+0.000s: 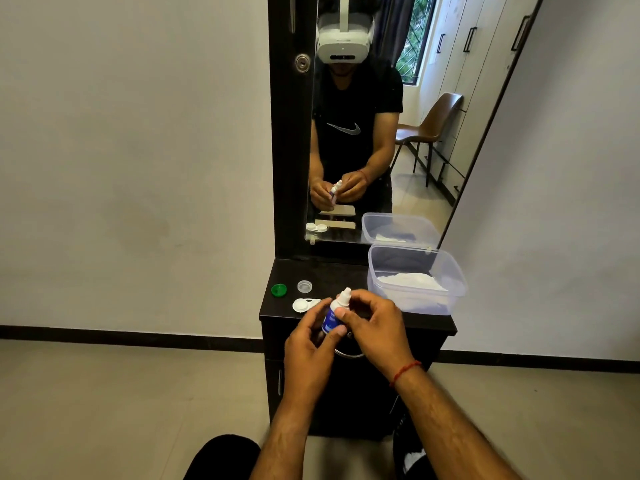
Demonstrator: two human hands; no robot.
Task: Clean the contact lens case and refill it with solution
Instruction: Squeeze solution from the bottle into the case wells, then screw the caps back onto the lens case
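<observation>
1. While the dark cabinet (346, 271) fills the middle of the view with a mirror (381, 133) standing behind it, everything for the job sits on its top.
2. Biggest item up there is the clear plastic tub (453, 289) at the right, something white lying inside it.
3. Both hands meet in front of the cabinet's near edge: the left hand (306, 341) wraps the body of the solution bottle (330, 318), while the right hand (375, 323) has its thumb on the bottle's shoulder and its fingers curled near the white tip.
4. The bottle is held upright, nozzle up, clear of the cabinet top.
5. Just behind the left hand lies the lens case (304, 304), white, both wells open and facing up.
6. A clear cap (304, 286) and a green cap (278, 289) rest apart from it, further back.
7. My call: this is the refill step, bottle being readied.
8. Next move calls for tipping the nozzle over one well, then squeezing gently so nothing floods over the rim.
</observation>
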